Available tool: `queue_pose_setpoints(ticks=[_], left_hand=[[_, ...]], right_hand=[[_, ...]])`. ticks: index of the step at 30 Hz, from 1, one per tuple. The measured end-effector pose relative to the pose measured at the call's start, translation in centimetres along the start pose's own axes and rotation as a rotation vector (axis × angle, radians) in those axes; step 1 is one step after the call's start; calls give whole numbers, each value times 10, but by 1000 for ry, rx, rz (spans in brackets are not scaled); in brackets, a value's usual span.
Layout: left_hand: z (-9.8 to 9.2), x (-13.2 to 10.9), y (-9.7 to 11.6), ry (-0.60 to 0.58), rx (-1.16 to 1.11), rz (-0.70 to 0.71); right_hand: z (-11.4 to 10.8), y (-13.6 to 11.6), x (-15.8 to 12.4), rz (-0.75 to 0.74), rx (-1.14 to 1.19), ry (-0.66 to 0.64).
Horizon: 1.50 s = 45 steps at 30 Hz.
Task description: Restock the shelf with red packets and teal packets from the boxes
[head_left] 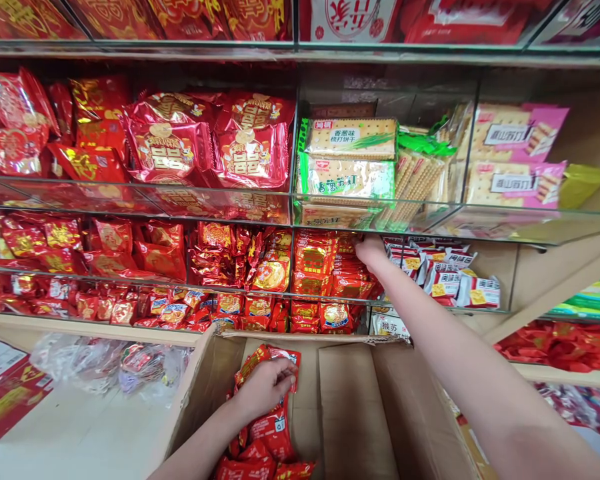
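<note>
My left hand is inside an open cardboard box, its fingers curled round a red snack packet. More red packets lie heaped under it along the box's left side. My right hand reaches into a shelf bin at the middle of the rack, beside a stack of red and gold packets. Its fingers are hidden among the packets and the shadow there, so their grip does not show.
Glass-fronted shelves rise behind the box, divided into bins. Green-edged cracker packs and pink cracker packs sit above my right hand. White and red packets lie to its right. Clear plastic bags rest left of the box.
</note>
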State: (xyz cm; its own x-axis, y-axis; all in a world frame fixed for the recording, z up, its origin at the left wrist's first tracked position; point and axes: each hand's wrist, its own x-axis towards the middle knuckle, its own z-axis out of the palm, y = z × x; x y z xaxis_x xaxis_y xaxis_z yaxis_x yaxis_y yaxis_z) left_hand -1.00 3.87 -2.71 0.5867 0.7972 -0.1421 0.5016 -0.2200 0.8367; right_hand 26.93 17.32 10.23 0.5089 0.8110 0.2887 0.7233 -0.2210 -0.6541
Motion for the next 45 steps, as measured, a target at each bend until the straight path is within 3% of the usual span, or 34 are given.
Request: queue_pose_setpoints(ticks=[7, 18, 21, 24, 26, 28, 29, 31, 33, 38, 45], left_hand=[[2, 1, -6, -15, 114, -12], [-1, -1, 0, -32, 119, 37], [-5, -3, 4, 29, 150, 82], [-12, -8, 13, 143, 299, 202], [-17, -10, 18, 186, 468, 223], [-19, -12, 18, 220, 646, 112], [-18, -12, 17, 223, 714, 29], [-17, -12, 10, 189, 788, -106], [-16, -12, 3, 122, 791, -126], [-18, -10, -3, 138, 672, 18], [-25, -14, 20, 204, 466, 247]], right_hand=[[-2, 5, -3, -8, -18, -44], [-11, 4, -14, -26, -13, 21], [-23, -1, -43, -204, 48, 100], [-36, -5, -102, -620, 215, 186], [-40, -5, -149, -869, 265, 8], [-35, -1, -192, -1073, 141, -414], [-28, 3, -209, -1095, 80, -556], [-11, 14, -233, -1076, -15, -771], [9, 27, -244, -967, -49, -855], [40, 52, -249, -603, 128, -841], [43, 54, -247, -383, 313, -881]])
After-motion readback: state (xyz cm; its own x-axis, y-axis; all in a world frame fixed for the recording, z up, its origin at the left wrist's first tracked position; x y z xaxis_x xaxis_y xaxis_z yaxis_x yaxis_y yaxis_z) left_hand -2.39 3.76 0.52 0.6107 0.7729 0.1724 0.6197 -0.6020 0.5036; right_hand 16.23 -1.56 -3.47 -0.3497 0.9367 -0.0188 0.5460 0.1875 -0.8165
